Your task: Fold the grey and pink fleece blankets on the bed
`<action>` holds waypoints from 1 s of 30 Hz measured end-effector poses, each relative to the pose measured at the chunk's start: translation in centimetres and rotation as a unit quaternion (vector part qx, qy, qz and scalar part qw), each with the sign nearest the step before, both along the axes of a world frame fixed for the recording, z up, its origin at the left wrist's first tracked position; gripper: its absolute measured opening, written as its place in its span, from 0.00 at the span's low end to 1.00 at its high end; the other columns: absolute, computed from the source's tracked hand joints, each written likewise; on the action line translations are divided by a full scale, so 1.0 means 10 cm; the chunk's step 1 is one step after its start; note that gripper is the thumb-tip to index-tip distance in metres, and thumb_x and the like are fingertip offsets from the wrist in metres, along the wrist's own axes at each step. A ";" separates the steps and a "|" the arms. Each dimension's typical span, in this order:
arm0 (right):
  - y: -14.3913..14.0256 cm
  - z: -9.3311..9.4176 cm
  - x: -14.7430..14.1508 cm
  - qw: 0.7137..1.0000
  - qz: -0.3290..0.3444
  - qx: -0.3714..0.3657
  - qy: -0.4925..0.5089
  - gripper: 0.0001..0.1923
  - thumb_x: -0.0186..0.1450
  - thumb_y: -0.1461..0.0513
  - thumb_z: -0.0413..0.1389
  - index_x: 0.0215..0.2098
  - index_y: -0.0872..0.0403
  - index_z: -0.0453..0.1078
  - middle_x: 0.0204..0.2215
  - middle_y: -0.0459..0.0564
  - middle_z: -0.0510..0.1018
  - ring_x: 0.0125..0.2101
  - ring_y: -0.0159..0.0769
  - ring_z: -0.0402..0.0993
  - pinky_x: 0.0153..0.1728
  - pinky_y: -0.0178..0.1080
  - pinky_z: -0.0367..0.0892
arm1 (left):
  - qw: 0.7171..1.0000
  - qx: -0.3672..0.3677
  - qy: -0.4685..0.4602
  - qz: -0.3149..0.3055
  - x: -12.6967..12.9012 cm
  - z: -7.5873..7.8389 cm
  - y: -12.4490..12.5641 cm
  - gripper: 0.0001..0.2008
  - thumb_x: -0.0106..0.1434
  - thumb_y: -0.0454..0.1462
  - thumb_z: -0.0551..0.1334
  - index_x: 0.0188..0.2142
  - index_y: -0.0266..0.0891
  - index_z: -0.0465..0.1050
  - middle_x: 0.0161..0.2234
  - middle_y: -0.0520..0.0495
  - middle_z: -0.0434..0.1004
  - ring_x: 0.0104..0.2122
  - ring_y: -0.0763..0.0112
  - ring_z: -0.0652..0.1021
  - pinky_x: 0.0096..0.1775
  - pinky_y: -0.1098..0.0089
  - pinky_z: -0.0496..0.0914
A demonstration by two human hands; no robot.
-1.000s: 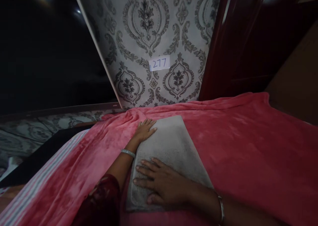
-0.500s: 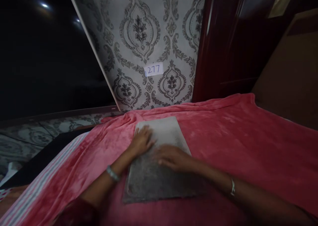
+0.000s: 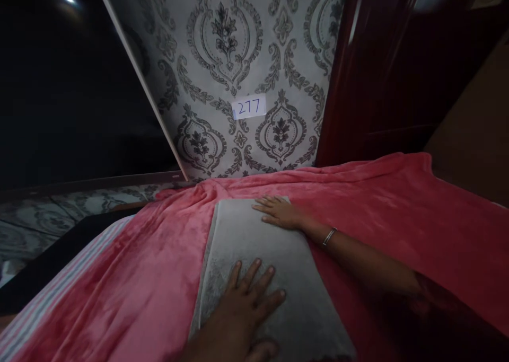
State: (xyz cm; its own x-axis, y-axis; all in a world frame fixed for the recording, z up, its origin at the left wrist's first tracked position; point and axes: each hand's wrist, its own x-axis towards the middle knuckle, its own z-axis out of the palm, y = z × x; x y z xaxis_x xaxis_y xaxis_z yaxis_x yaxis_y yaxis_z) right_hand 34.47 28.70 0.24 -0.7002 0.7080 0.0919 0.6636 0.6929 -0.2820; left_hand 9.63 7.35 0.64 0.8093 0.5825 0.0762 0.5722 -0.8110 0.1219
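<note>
- Got a grey plush cloth (image 3: 300, 282) lying flat on a rose-red fleece blanket (image 3: 159, 277), folded by the look of that layered left edge. Near end mostly lost at the bottom of the view.
- Left hand (image 3: 243, 305) palm-down on the near half, fingers fanned well apart, clamped on nothing. Can't tell how hard it's pressing.
- Right hand (image 3: 280, 213) laid over the far right corner, fingers a little apart and pointing left across the cloth, not gripping anything either. Silver bangle (image 3: 329, 237) on that wrist, out past the cloth's right edge.
- Looks like pressing and smoothing, so my tip: pin the far corner with the right, stroke with the left. Whole palm, not just fingertips.
- Go easy on the force. Pretty soft underneath, so probably easy to drag cloth and blanket together and ruck up a wrinkle.
- Work from the middle out to the edges, and stroke the pile one way. See the darker brushed patch just left of the left fingers? Worth evening out, imo.
- Check the left edge too, and line up the layers if uneven.
- Nearby: striped sheet (image 3: 75, 280) at left, damask wallpaper (image 3: 225, 33) ahead with a "277" paper label (image 3: 249, 107).
</note>
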 end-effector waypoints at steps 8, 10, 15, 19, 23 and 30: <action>0.54 -0.26 0.17 0.995 -0.100 -0.013 0.023 0.34 0.74 0.43 0.34 0.74 0.43 0.49 0.73 0.48 0.45 0.72 0.49 0.35 0.69 0.59 0.37 | 0.998 0.058 0.004 -0.028 -0.04 -0.25 0.08 0.43 0.64 0.60 0.58 0.72 0.57 0.42 0.74 0.46 0.38 0.71 0.42 0.47 0.66 0.34 0.37; 0.54 -0.27 0.19 0.994 -0.106 -0.005 0.022 0.34 0.74 0.44 0.34 0.74 0.45 0.49 0.73 0.50 0.46 0.72 0.48 0.36 0.69 0.59 0.38 | 1.000 0.018 0.003 -0.013 -0.01 -0.13 0.03 0.43 0.65 0.57 0.61 0.72 0.58 0.40 0.74 0.48 0.37 0.71 0.43 0.46 0.66 0.33 0.39; 0.39 -0.07 0.14 0.991 -0.131 0.018 -0.014 0.33 0.74 0.46 0.39 0.74 0.47 0.49 0.73 0.53 0.47 0.72 0.53 0.39 0.67 0.64 0.42 | 0.998 -0.045 -0.042 0.005 0.04 0.20 -0.07 0.39 0.67 0.55 0.59 0.72 0.55 0.45 0.73 0.48 0.43 0.71 0.46 0.47 0.67 0.34 0.43; 0.01 0.15 -0.18 0.998 -0.024 0.056 0.001 0.31 0.75 0.49 0.41 0.73 0.46 0.50 0.73 0.53 0.45 0.72 0.52 0.37 0.68 0.63 0.39 | 0.996 -0.054 -0.062 0.026 -0.02 0.30 -0.12 0.34 0.68 0.52 0.59 0.69 0.47 0.56 0.71 0.41 0.53 0.70 0.52 0.55 0.68 0.42 0.49; -0.42 0.20 -0.67 0.986 0.167 0.030 0.007 0.29 0.75 0.48 0.44 0.72 0.42 0.52 0.73 0.50 0.47 0.72 0.47 0.37 0.68 0.60 0.37 | 0.987 -0.006 -0.054 0.151 -0.16 0.16 -0.21 0.31 0.67 0.44 0.62 0.68 0.45 0.59 0.69 0.40 0.57 0.70 0.50 0.57 0.68 0.39 0.50; -0.07 0.09 -1.13 0.977 0.214 -0.007 -0.006 0.33 0.74 0.44 0.42 0.73 0.43 0.49 0.73 0.50 0.47 0.72 0.47 0.37 0.69 0.57 0.34 | 0.977 0.049 -0.008 0.208 -0.29 -0.30 -0.27 0.50 0.59 0.52 0.67 0.72 0.56 0.40 0.73 0.43 0.38 0.70 0.36 0.49 0.61 0.27 0.51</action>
